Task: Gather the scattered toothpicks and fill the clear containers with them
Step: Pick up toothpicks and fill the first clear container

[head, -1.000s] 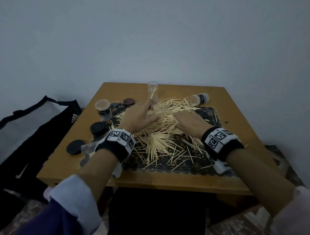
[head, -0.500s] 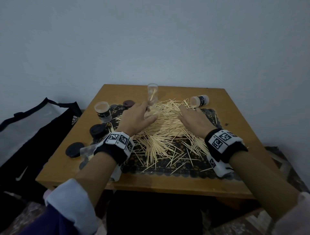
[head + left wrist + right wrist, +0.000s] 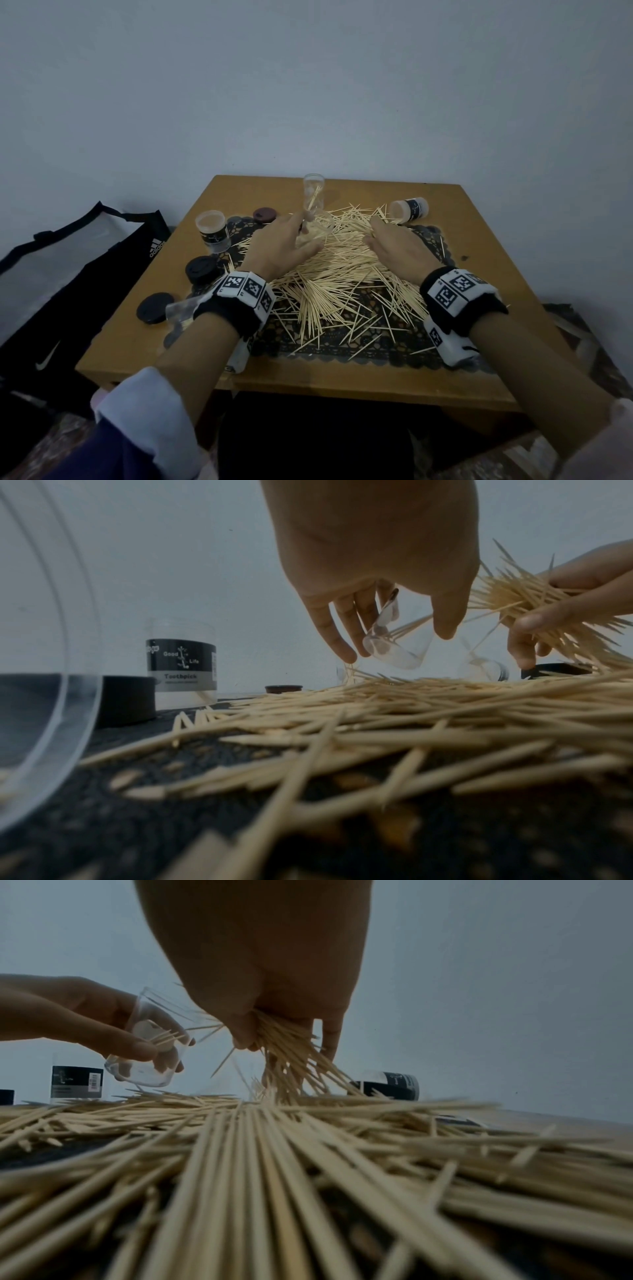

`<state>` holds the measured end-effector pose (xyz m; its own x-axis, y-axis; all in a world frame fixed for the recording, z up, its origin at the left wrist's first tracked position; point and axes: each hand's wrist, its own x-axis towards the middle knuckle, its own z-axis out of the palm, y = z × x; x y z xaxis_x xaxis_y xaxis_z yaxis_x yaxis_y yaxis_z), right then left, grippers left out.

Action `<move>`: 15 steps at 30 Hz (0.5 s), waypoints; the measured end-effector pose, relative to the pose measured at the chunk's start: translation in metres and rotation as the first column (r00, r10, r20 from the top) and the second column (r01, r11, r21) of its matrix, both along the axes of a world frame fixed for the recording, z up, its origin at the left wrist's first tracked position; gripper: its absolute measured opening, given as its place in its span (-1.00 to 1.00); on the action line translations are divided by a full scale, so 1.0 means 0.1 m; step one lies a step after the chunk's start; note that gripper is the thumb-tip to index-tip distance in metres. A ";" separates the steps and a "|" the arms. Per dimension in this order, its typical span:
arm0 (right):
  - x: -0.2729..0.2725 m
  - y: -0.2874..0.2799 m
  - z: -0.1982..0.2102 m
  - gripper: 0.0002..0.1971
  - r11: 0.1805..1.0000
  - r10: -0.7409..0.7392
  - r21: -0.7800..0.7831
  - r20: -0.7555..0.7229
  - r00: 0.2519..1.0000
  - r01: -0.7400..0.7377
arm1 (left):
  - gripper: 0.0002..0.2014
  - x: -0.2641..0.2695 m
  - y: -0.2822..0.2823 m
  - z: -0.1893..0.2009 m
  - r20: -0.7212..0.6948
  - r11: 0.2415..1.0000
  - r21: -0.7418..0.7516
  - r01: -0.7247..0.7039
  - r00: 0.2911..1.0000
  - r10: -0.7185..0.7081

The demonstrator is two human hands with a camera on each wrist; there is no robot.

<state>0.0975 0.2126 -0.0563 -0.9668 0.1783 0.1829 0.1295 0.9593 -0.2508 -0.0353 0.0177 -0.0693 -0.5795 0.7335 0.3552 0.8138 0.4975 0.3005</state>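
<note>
Left hand (image 3: 281, 245) grips a small clear container (image 3: 394, 645), tilted, mouth toward the right hand, held just above the pile near the worktop's far edge. A few toothpicks sit in it already. Right hand (image 3: 399, 248) is clenched round a fat bundle of toothpicks (image 3: 291, 1056), tips fanning down and out, not aligned.

Risks, as I judge them:
- Bundle looks wider than the container mouth and splayed; pushing it in as is likely sheds sticks back onto the pile or jams at the rim.
- Container is held by fingertips only; a hard push could twist it out of the grip.
- Loose sticks lie near the worktop's right edge and could get swept off.

Main toothpick pile (image 3: 329, 274) covers the dark lace mat (image 3: 342, 342) mid-worktop.

Containers:
- Tall clear tube (image 3: 313, 195) upright at the far edge, a few sticks inside.
- Labelled jar (image 3: 213, 230) upright toward the far-left corner; looks nearly empty.
- Labelled jar (image 3: 409, 210) on its side, far right, mouth facing the pile; contents unclear.
- Clear container (image 3: 180, 310) lying at the left edge beside the left wrist, a few sticks inside.
- Dark lids (image 3: 202, 269) loose on the left side.
</note>
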 end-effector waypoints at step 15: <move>0.01 -0.01 0.00 -0.80 0.997 0.060 -0.051 -0.045 0.997 -0.062 | -0.52 0.00 0.00 0.00 -0.050 0.999 -0.025 0.035 0.998 -0.037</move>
<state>0.0983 0.2114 -0.0559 -0.9675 0.1294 0.2172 0.0587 0.9506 -0.3050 -0.0355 0.0173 -0.0690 -0.5344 0.7624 0.3648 0.8451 0.4742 0.2469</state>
